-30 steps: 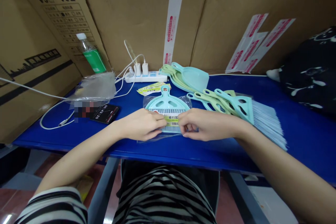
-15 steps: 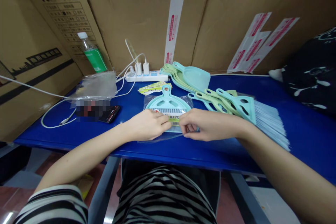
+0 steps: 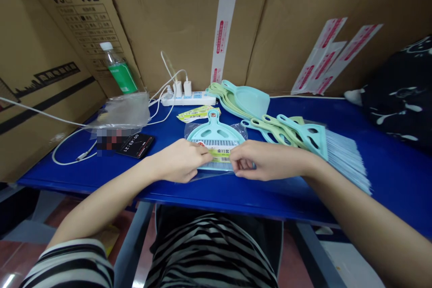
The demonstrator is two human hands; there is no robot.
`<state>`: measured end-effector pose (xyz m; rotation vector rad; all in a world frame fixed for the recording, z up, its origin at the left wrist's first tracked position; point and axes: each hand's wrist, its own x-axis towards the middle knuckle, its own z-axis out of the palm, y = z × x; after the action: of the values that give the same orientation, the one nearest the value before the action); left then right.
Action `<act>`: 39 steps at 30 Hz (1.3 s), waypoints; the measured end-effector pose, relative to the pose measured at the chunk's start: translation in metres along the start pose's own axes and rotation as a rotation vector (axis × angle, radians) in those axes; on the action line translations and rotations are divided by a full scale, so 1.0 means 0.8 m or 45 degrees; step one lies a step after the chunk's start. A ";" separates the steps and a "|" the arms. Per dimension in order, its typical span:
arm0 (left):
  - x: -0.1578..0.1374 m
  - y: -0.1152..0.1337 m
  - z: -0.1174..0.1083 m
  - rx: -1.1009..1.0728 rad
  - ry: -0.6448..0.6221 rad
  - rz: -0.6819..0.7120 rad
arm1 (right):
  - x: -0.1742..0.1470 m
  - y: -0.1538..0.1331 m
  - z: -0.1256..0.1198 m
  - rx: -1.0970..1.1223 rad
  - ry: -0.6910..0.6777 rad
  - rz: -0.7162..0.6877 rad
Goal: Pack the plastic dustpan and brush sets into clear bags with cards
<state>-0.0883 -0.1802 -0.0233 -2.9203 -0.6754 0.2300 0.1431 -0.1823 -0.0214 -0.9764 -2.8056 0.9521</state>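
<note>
In front of me lies a light-blue dustpan (image 3: 216, 132) with a brush whose bristles show across it, inside a clear plastic bag (image 3: 187, 131). A yellow-green and white paper label (image 3: 221, 152) spans the middle of the set. My left hand (image 3: 184, 160) is closed at the bag's left side, its fingertips by the label's left end. On the right side, my right hand (image 3: 258, 160) has its fingers curled in at the label's right end and the bag's edge. Both hands hide parts of the dustpan's lower corners, and their exact pinch is hard to see.
Stacked dustpans (image 3: 249, 99) and several brushes (image 3: 297, 132) lie right of the set. Behind it are loose labels (image 3: 199, 113) and a power strip (image 3: 192, 98). Plastic bags (image 3: 123, 110), a phone (image 3: 137, 145) and a bottle (image 3: 121, 74) stand left. Cardboard (image 3: 189, 22) walls the back.
My left hand has shifted left along the bag, uncovering more of the label. My right hand stays nearly in place. The phone's screen now displays a timer.
</note>
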 end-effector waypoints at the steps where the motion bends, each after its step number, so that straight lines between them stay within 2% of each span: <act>1: -0.001 -0.001 0.000 -0.026 0.002 0.008 | 0.000 0.000 0.000 0.003 -0.001 -0.001; 5: -0.001 -0.004 0.000 -0.101 0.008 0.017 | -0.001 -0.003 -0.001 -0.003 -0.020 0.023; 13: -0.003 -0.003 -0.006 -0.149 -0.082 -0.022 | 0.000 -0.006 -0.003 -0.035 -0.015 0.020; 19: -0.009 -0.008 -0.006 -0.281 -0.064 -0.013 | -0.001 -0.006 -0.004 0.000 -0.027 0.046; 25: -0.016 -0.020 -0.006 -0.570 -0.087 0.089 | -0.004 -0.004 -0.005 -0.027 -0.039 0.032; 28: -0.017 -0.023 -0.009 -0.670 -0.078 0.066 | -0.004 -0.004 -0.006 0.010 -0.036 0.010; 31: -0.017 -0.022 -0.013 -0.701 -0.068 0.028 | -0.005 -0.004 -0.006 0.002 -0.024 0.000; 35: -0.020 -0.021 -0.012 -0.664 -0.032 0.077 | -0.006 -0.003 -0.006 -0.109 0.061 -0.017; 39: -0.021 -0.025 -0.007 -0.639 -0.044 0.074 | -0.007 -0.003 -0.007 -0.134 0.061 0.014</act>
<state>-0.1104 -0.1704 -0.0124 -3.4234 -0.7467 0.1315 0.1475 -0.1835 -0.0144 -1.0121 -2.8385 0.7781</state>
